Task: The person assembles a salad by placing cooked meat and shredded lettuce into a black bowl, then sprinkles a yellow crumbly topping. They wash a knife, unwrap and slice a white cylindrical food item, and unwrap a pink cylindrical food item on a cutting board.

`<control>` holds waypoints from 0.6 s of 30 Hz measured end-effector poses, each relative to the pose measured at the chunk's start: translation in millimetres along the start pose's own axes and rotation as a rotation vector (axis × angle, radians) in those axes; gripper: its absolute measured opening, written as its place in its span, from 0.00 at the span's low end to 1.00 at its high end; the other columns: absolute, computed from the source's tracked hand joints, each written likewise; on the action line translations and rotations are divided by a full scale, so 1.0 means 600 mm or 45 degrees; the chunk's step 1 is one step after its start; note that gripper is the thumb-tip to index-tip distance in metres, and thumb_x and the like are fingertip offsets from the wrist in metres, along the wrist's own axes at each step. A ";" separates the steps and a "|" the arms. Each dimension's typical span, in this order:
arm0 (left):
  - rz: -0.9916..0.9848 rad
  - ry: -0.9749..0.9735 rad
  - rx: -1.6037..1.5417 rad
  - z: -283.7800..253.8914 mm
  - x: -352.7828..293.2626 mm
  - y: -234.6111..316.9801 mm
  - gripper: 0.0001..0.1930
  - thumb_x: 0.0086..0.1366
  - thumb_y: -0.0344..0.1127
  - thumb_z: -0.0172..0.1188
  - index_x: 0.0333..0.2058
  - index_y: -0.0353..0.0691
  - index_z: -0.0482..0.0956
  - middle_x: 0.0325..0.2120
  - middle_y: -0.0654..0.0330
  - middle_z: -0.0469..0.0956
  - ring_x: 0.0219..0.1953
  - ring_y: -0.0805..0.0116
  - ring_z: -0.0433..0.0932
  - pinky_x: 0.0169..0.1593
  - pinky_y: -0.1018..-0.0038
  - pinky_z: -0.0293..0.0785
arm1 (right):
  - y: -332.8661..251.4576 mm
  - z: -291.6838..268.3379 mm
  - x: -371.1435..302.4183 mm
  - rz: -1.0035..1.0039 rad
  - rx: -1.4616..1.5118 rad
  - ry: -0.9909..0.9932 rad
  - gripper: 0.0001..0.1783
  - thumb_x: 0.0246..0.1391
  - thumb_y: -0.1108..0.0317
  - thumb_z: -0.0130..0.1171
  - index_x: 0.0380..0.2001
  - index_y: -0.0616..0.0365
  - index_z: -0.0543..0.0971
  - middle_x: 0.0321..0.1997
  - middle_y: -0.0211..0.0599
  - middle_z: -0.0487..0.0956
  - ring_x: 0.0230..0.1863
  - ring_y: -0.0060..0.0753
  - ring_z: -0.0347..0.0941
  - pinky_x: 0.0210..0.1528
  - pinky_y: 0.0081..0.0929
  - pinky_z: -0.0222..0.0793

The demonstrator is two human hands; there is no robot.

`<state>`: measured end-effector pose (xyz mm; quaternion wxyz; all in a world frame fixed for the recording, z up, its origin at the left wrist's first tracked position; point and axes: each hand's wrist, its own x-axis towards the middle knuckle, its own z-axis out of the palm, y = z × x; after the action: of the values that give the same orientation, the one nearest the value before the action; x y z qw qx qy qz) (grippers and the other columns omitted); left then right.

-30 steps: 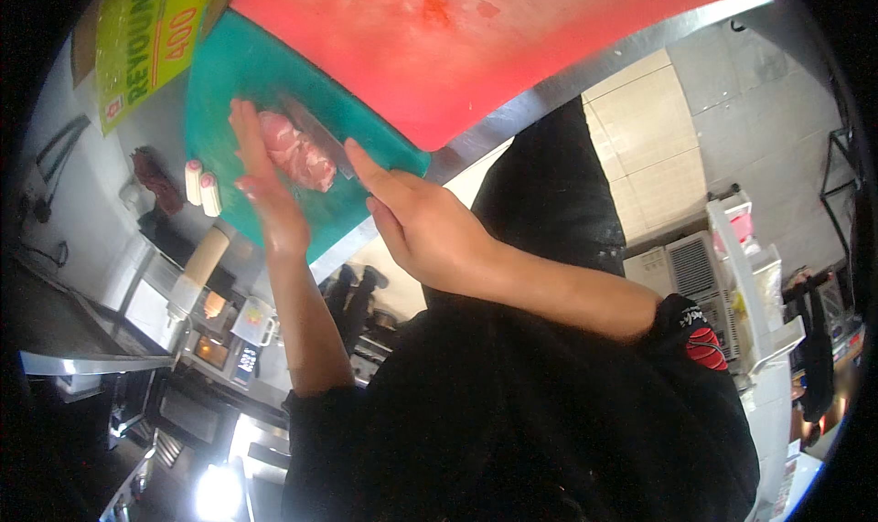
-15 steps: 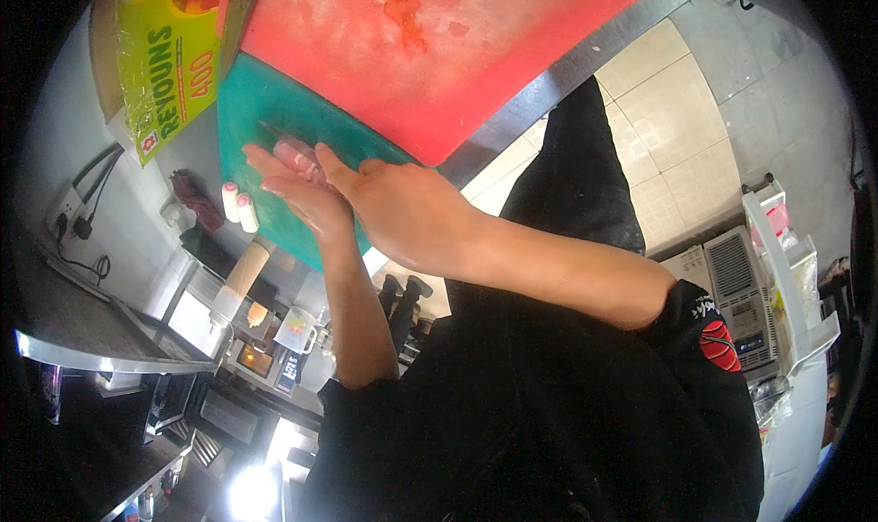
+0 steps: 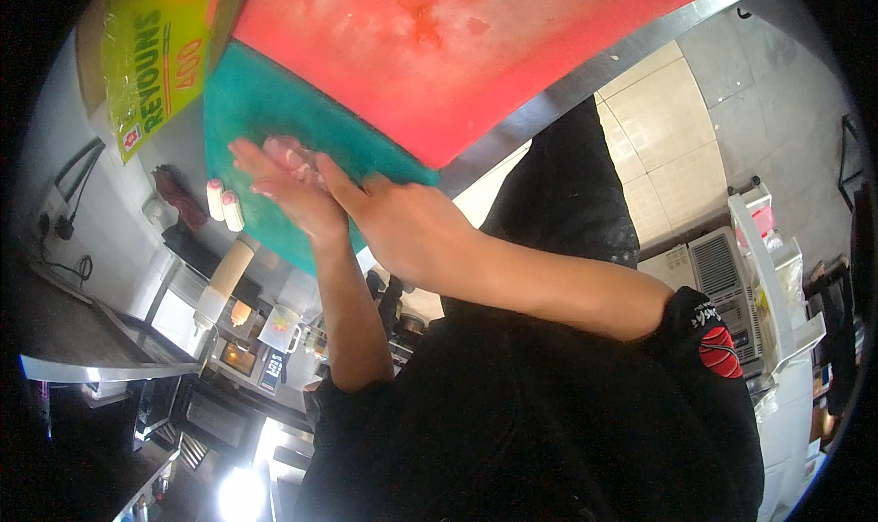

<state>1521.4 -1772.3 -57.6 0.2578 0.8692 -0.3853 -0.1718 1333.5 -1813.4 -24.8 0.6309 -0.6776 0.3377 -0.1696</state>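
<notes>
Over the green cutting board [image 3: 274,92], my left hand [image 3: 306,202] is turned palm up with its fingers stretched out. A lump of pale pink raw meat [image 3: 291,154], shiny and soft-looking, lies along its palm and fingers. My right hand [image 3: 416,225] comes across from the right. Its index finger rests on the near end of the meat, while the other fingers are curled and partly hidden. Two white sticks with pink ends, like crab sticks [image 3: 233,213], lie by the board's left edge, apart from my hands.
A red cutting board [image 3: 476,83] with wet orange-red smears adjoins the green one. Left of them lies a yellow-green plastic package [image 3: 146,74]. A metal counter edge [image 3: 585,83] runs along the right. A squeeze bottle [image 3: 224,280] and a white jug [image 3: 279,328] stand at lower left.
The view has shifted slightly. The pink meat shows broader and more uncovered beyond my right index finger; both hands keep nearly the same pose.
</notes>
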 end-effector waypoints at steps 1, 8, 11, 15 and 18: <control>-0.021 0.003 0.009 0.000 0.001 -0.001 0.48 0.75 0.70 0.10 0.77 0.33 0.41 0.79 0.45 0.36 0.80 0.46 0.30 0.79 0.52 0.24 | 0.000 0.003 0.004 0.060 -0.025 -0.111 0.43 0.54 0.76 0.56 0.75 0.62 0.57 0.39 0.57 0.80 0.32 0.59 0.82 0.33 0.47 0.80; -0.114 0.019 -0.188 0.003 0.003 -0.009 0.46 0.76 0.68 0.11 0.77 0.34 0.38 0.79 0.46 0.32 0.80 0.45 0.27 0.79 0.53 0.22 | -0.006 -0.011 -0.005 0.115 -0.031 -0.229 0.43 0.54 0.77 0.54 0.75 0.64 0.57 0.39 0.58 0.80 0.32 0.59 0.82 0.33 0.46 0.80; -0.033 -0.022 -0.077 -0.002 0.005 -0.013 0.46 0.76 0.68 0.12 0.77 0.35 0.36 0.79 0.47 0.30 0.80 0.46 0.25 0.78 0.52 0.21 | -0.004 0.002 0.004 0.081 -0.036 -0.133 0.43 0.54 0.76 0.54 0.75 0.64 0.57 0.39 0.58 0.80 0.33 0.59 0.82 0.34 0.46 0.80; -0.118 -0.029 -0.085 -0.006 0.009 -0.016 0.46 0.76 0.69 0.13 0.77 0.36 0.35 0.79 0.47 0.29 0.80 0.46 0.23 0.78 0.51 0.20 | -0.001 0.010 0.006 0.181 -0.093 -0.355 0.43 0.55 0.77 0.53 0.75 0.64 0.57 0.38 0.58 0.80 0.35 0.58 0.82 0.38 0.47 0.80; -0.170 -0.046 -0.165 -0.005 0.011 -0.014 0.45 0.76 0.69 0.13 0.77 0.37 0.35 0.79 0.48 0.28 0.80 0.46 0.22 0.77 0.50 0.19 | -0.001 0.006 0.004 0.195 -0.015 -0.361 0.44 0.54 0.77 0.53 0.76 0.63 0.56 0.38 0.59 0.80 0.36 0.59 0.82 0.39 0.48 0.80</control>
<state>1531.9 -1771.4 -60.5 0.2945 0.8713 -0.3190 -0.2287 1337.4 -1812.4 -25.3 0.6793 -0.6708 0.2968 -0.0217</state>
